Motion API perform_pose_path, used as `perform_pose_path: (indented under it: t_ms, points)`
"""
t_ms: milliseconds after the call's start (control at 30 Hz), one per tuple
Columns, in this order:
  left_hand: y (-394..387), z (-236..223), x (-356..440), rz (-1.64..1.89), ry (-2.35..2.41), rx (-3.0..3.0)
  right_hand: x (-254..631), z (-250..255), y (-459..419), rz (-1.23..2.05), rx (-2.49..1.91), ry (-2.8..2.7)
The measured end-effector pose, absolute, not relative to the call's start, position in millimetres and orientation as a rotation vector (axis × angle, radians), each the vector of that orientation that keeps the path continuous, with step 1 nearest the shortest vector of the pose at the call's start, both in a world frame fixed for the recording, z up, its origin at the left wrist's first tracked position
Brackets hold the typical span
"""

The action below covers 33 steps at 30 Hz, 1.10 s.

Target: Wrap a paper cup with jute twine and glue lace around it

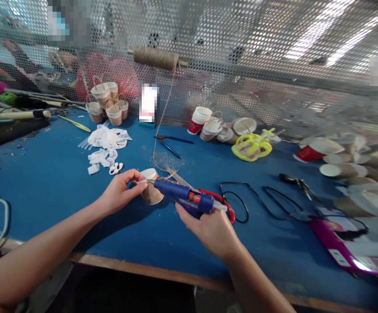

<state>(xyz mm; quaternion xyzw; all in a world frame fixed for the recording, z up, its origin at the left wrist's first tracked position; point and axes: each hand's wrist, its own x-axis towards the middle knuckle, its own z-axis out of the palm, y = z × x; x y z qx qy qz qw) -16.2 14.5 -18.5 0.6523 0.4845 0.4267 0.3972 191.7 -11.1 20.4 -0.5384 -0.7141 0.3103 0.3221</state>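
My right hand [210,226] is wrapped around a blue glue gun [177,191], which has a clear glue stick poking out of its back. Its nozzle points left, close to the fingertips of my left hand [125,189]. Thumb and forefinger there are pinched on a thin pale strip, mostly hidden. Just behind them a small twine-wrapped paper cup [153,195] stands slightly tilted on the table; I cannot tell whether the fingers touch it. Red-handled scissors [181,179] lie partly hidden under the glue gun. Twine [165,111] runs from a spool [156,58] down toward the cup.
White lace pieces [106,137] lie left of centre on the blue table [137,239]. Behind are small handled baskets [114,114], a phone [148,102], pliers [169,141], stacked cups [200,119] and a yellow frame [252,148]. Black cable [263,200] and a purple power strip [332,243] lie right.
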Motion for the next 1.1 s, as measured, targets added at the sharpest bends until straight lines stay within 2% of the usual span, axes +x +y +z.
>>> perform_pose_path:
  t_ms: [700,1100]
  points:
    - [14,-18,-18,1.044,1.246,1.636,198,15,-6,0.762,-1.464,-1.878]
    - [14,-19,-18,1.039,1.244,1.635,200,9,-6,0.670,-1.666,-1.813]
